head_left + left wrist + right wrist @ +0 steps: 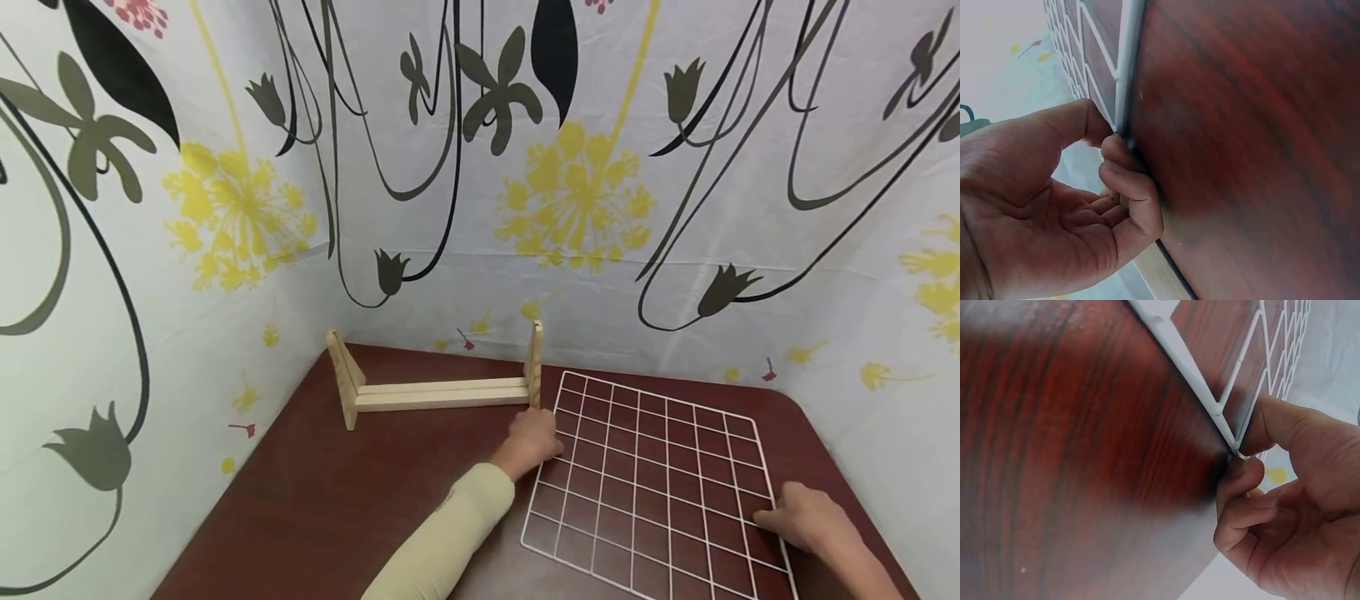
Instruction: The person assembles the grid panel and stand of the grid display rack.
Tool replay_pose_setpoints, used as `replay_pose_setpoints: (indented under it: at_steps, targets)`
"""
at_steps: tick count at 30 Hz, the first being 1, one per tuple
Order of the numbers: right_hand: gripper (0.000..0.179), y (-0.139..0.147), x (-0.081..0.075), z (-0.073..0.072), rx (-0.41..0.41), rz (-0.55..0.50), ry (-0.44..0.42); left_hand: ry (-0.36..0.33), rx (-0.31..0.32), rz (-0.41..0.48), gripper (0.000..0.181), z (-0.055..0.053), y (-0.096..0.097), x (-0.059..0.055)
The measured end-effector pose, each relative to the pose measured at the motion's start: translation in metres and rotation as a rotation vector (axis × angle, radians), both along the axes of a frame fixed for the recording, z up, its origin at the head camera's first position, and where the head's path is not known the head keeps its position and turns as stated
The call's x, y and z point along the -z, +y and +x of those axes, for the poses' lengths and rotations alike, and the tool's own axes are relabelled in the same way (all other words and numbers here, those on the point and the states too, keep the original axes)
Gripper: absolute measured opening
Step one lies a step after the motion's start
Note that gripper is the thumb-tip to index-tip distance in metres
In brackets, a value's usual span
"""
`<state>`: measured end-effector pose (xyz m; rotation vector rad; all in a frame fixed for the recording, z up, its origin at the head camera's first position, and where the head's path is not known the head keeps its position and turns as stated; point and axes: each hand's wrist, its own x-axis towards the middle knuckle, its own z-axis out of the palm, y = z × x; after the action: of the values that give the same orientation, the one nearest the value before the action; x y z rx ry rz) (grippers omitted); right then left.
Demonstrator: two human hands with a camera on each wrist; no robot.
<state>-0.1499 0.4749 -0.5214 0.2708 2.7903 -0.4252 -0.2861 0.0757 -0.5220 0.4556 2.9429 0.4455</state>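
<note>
A white wire grid panel (651, 483) lies on or just above the dark red-brown table, at the right in the head view. On its left edge my left hand (531, 440) pinches the rim wire between thumb and curled fingers, as the left wrist view shows at the hand (1066, 206). Across from it my right hand (813, 521) pinches the right rim wire; in the right wrist view the thumb and index finger meet at the wire. Behind my left hand stands a pale wooden frame (442, 394) with two upright ends joined by a crossbar.
The wood-grain table (322, 500) reaches to fabric walls (450, 217) printed with flowers on the left, back and right. The wooden frame's right upright (534, 362) stands close to the grid's far left corner.
</note>
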Motion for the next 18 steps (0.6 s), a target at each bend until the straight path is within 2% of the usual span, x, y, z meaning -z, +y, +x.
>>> replay_pose_setpoints:
  at_steps: [3,8,11,14,18]
  targets:
    - [0.038,0.002,0.001,0.002,0.009,-0.005,-0.011,0.044,0.005,-0.019,0.029,0.005,0.003,0.001]
    - [0.038,-0.001,0.002,0.003,0.018,-0.016,0.000,0.110,-0.002,-0.044,0.027,0.008,0.004,0.008]
    - [0.038,-0.002,0.002,0.003,0.024,-0.015,0.011,0.114,-0.008,-0.037,0.026,0.008,0.004,0.009]
    - [0.038,-0.001,0.002,0.004,0.023,-0.020,0.018,0.105,0.008,-0.021,0.027,0.005,0.003,0.010]
    - [0.039,0.001,0.000,0.004,0.039,-0.054,0.024,0.064,0.018,0.024,0.030,-0.011,0.002,0.027]
